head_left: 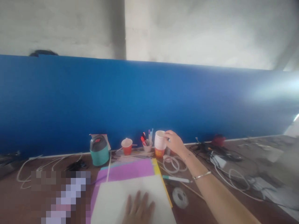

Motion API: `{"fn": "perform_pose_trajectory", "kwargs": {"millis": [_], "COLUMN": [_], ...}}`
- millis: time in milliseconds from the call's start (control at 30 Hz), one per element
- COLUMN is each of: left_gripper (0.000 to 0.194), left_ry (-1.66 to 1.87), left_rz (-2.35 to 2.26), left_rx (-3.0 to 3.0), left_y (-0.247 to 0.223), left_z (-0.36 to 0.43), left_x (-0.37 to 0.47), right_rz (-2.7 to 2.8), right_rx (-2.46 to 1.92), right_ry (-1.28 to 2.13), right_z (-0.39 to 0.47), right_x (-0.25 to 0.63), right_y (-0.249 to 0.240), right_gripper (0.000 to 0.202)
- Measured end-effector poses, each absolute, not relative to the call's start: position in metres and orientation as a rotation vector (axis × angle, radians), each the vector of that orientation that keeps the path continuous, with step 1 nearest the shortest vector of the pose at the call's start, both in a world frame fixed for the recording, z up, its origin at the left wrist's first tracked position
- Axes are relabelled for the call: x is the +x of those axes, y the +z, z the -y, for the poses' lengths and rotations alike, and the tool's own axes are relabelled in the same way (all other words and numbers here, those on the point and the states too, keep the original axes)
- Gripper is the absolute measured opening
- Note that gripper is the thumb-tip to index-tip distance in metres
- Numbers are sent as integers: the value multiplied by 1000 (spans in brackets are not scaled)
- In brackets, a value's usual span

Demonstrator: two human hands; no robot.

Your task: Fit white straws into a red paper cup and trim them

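Observation:
My left hand (pixel 139 209) lies flat with its fingers spread on a white sheet of paper (pixel 116 199). Beneath that sheet are purple paper (pixel 135 169) and yellow paper (pixel 155 162). My right hand (pixel 175 142) reaches to the back of the table, its fingers pinching the right rim of a stack of paper cups (pixel 160 141). The stack stands upright, white above with a red and yellow cup at the bottom. Just left of it, a small cup (pixel 147 147) holds several pens and markers (pixel 143 139).
A teal lidded flask (pixel 100 155) and a red paper cup (pixel 127 149) stand along the blue partition (pixel 144 96). A green-and-white marker (pixel 176 179), a tape roll (pixel 180 198) and a coiled white cable (pixel 171 165) lie below my right arm. More cables cover both sides.

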State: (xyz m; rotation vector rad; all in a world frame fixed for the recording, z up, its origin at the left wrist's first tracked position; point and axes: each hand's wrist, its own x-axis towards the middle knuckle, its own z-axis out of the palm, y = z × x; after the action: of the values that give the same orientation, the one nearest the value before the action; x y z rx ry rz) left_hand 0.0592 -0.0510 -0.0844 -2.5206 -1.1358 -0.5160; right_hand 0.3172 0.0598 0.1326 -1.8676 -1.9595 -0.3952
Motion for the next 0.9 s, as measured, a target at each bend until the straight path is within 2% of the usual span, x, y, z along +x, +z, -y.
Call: {"fn": "perform_pose_trajectory", "kwargs": {"millis": [233,400,533,733,900], "left_gripper": [40,64,69,65,67], "left_ry": [-479,-401,-382,-504,-451], "left_rz": [771,785,865,875,892], "left_rx": [-2607,-2764,-2861,-2838,-2904], "left_y": [-72,-55,-52,-62,-56], "left_z": [33,37,40,39,40], "left_x": [45,41,41,40,42], "right_rz": [2332,2417,2501,2356,2191], "right_rx": [-1802,-1805,-1793,-1881,-1852], "right_ry": [-420,-433,-425,-537,-651], "right_z": [-66,-70,-73,-69,-64], "right_x": [316,313,309,305,307], "right_y": [164,169,171,176,185], "right_gripper": [25,23,22,30,30]}}
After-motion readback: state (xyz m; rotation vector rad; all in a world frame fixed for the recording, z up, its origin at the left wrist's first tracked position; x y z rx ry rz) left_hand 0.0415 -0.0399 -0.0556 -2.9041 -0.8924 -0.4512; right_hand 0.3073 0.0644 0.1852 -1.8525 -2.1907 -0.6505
